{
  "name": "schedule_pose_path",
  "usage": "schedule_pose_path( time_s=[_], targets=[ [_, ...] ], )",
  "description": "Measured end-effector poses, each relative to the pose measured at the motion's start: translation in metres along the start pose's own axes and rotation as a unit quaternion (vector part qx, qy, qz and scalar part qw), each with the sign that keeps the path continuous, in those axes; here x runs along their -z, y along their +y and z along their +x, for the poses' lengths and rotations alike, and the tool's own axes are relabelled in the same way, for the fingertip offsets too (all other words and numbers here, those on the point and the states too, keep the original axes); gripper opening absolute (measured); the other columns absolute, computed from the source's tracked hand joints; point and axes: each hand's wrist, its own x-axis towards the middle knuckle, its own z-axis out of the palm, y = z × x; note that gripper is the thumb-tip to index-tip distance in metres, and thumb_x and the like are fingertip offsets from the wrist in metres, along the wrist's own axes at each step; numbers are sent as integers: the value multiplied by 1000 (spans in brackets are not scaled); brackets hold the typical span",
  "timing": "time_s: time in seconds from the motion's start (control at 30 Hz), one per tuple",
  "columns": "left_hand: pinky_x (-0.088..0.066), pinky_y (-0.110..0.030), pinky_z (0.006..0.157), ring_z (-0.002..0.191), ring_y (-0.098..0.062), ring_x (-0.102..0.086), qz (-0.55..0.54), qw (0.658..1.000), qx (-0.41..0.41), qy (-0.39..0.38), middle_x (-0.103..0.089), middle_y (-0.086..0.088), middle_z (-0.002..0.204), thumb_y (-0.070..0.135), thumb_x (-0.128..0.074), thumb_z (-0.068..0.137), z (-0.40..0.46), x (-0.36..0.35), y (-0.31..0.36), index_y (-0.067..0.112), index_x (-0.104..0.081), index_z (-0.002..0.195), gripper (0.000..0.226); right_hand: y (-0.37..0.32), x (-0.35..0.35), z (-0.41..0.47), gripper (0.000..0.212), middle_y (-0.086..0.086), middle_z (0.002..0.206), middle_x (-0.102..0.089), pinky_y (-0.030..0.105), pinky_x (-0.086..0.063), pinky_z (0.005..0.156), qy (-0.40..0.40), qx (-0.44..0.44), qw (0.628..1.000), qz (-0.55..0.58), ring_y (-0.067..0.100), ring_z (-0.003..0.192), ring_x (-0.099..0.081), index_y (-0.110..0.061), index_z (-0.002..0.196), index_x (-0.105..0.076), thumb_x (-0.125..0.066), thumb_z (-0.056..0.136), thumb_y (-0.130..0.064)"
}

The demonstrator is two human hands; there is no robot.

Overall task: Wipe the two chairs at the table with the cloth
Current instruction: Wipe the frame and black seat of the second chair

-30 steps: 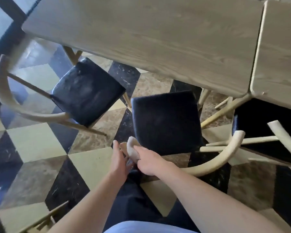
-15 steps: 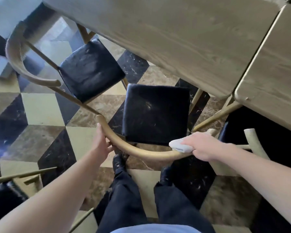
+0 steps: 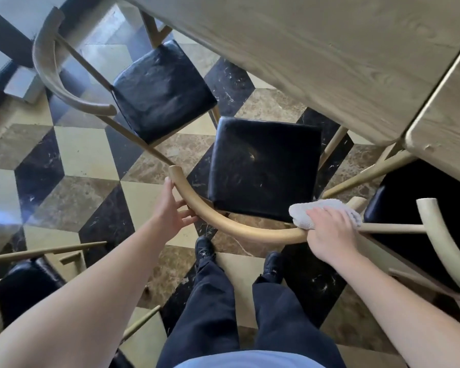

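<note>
Directly below me stands a chair with a black seat and a curved pale wooden backrest. My right hand presses a grey-white cloth onto the right end of that backrest, fingers wrapped over rail and cloth. My left hand holds the left part of the same rail, thumb on top, fingers underneath. A second chair with a black seat and a curved backrest stands to the upper left, turned at an angle.
The wooden table fills the top right. A third chair stands at the right, close to my right hand, and another chair sits at the lower left. My legs and shoes stand on a checkered marble floor.
My right hand has slid the cloth along the backrest from its left end to its right end. My left hand stays on the left part of the rail. The view has tilted.
</note>
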Motion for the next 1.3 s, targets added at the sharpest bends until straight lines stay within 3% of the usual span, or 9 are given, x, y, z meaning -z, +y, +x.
schedule_pose_path(
  time_s=[0.27,0.43,0.57,0.67,0.77,0.83,1.0,1.17,1.3],
  targets=[
    [-59,-45,78,98,-32,-72,133,990,4,-54,-63,-13,125,44,-42,103,17,30,30,29,-49,136,37,-151,-6,-20,43,-7,123,-64,40,-39,103,-36,6,988,150,24,123,-52,-30,120,-61,-46,85,-11],
    [-50,-44,101,116,-20,-60,166,979,-120,-8,-61,-2,136,43,-45,104,44,43,67,23,-55,138,41,-239,-26,-8,73,-4,167,-23,37,-6,124,10,100,978,183,16,154,-15,-23,159,-28,-48,90,-10],
    [-46,-46,107,121,-21,-59,233,959,-147,-64,-62,-5,135,44,-33,106,49,52,88,21,-61,135,46,-290,-37,25,79,3,171,-5,36,4,123,58,181,974,124,22,157,0,-20,162,-18,-50,91,-8],
    [-48,-42,102,120,-21,-58,261,947,-180,-47,-61,-6,134,44,-29,106,52,61,99,22,-64,129,47,-314,-37,56,73,8,171,2,43,2,125,72,261,963,12,28,156,7,-19,161,-17,-47,95,-13],
    [-43,-41,104,123,-19,-54,309,926,-217,-19,-60,-5,138,40,-33,106,55,70,106,20,-62,131,44,-313,-35,74,67,9,171,0,48,8,125,54,365,917,-152,29,156,11,-15,160,-22,-44,97,-21],
    [-42,-41,109,126,-20,-55,355,898,-258,-16,-63,-6,137,36,-39,106,56,75,105,16,-63,133,42,-303,-35,77,54,10,170,-8,49,11,125,30,422,873,-242,28,156,7,-13,153,-39,-42,101,-27],
    [-43,-26,101,123,-16,-59,470,818,-330,-35,-65,-2,136,25,-45,102,55,68,86,18,-64,134,38,-274,-34,70,50,13,163,-31,46,17,121,1,511,792,-333,31,155,-10,-8,144,-53,-33,105,-33],
    [-44,-18,50,56,-2,-59,517,793,-322,-25,-74,-3,97,21,-44,95,46,49,62,33,-56,141,49,-211,-31,59,56,10,162,-34,50,14,123,13,592,721,-360,33,156,-7,-3,148,-45,-35,102,-32],
    [-54,-36,70,88,-29,-63,577,758,-303,15,-64,-14,122,25,-45,93,37,32,46,25,-34,152,60,-156,-17,49,49,1,158,-43,46,0,124,36,665,694,-274,22,153,-26,-11,140,-59,-54,94,-29]
  ],
)
